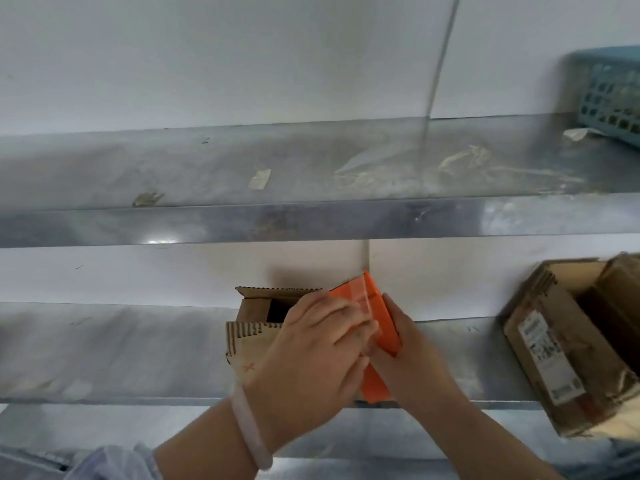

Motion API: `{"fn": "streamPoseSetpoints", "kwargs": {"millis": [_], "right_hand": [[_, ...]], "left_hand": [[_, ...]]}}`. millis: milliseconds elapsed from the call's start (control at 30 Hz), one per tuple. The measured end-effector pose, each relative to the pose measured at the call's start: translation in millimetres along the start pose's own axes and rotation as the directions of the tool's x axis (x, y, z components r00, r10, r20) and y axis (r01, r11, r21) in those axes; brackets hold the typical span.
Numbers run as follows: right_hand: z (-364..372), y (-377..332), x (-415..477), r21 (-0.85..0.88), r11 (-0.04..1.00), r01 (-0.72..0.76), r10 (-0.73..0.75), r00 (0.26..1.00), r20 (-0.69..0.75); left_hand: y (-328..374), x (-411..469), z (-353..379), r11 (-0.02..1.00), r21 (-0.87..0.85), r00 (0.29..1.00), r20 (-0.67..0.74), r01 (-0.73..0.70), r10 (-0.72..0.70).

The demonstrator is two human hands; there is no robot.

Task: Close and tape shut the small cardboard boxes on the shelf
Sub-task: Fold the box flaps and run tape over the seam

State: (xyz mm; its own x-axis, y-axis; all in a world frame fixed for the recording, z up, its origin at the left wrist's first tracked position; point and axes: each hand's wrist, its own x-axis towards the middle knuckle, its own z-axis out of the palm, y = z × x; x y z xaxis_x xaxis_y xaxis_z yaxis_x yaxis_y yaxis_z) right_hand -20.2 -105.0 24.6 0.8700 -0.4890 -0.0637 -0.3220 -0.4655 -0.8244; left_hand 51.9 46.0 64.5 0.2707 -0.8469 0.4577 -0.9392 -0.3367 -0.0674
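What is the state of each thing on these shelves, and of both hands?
Orange box: closed, clear tape across its top.
Small cardboard box: flaps open, behind the orange box.
Large cardboard box: open.
Left hand: fingers press on the tape.
Right hand: grips the orange box.

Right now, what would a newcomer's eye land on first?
The orange box at the middle of the lower shelf, the left hand pressing its taped face and the right hand gripping its side. Behind it stands an open brown box; a teal basket sits on the upper shelf, far right.
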Motion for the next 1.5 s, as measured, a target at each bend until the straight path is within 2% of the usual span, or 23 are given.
{"fn": "streamPoseSetpoints", "kwargs": {"millis": [167,333,500,800,933,1100,1267,1333,1500], "right_hand": [[-2,-1,0,-0.038,0.999,-0.006,0.007,1.0,0.012],[-7,-1,-2,-0.036,0.999,-0.006,0.006,1.0,0.017],[-10,5,0,-0.024,1.0,-0.013,0.013,1.0,0.014],[-23,0,2,-0.01,0.999,0.045,-0.045,0.999,0.011],[-25,2,2,-0.008,0.998,0.063,-0.063,0.998,0.017],[-25,6,5,-0.012,0.994,0.109,-0.109,0.994,0.017],[-26,7,7,0.004,0.995,0.101,-0.101,0.995,0.003],[-27,13,9,0.006,0.995,0.096,-0.096,0.995,0.004],[-28,29,15,-0.021,0.991,0.13,-0.131,0.99,-0.043]], "left_hand": [[-5,8,-4,0.99,-0.135,0.999,-0.01,0.044,-0.046],[-8,10,-6,0.973,-0.211,0.993,0.091,0.094,-0.076],[1,9,-1,0.992,-0.12,0.984,0.178,0.046,-0.024],[16,-2,5,1.0,-0.006,0.99,0.141,-0.005,0.006],[18,-7,9,0.998,0.033,0.984,0.174,-0.047,0.04],[25,-10,14,1.0,0.02,0.98,0.199,0.02,-0.023],[31,-12,17,0.996,0.068,0.987,0.142,0.062,-0.071],[32,-13,19,0.996,0.081,0.993,0.113,0.028,-0.038],[28,-20,28,0.983,0.084,0.986,0.059,-0.162,0.157]]}}
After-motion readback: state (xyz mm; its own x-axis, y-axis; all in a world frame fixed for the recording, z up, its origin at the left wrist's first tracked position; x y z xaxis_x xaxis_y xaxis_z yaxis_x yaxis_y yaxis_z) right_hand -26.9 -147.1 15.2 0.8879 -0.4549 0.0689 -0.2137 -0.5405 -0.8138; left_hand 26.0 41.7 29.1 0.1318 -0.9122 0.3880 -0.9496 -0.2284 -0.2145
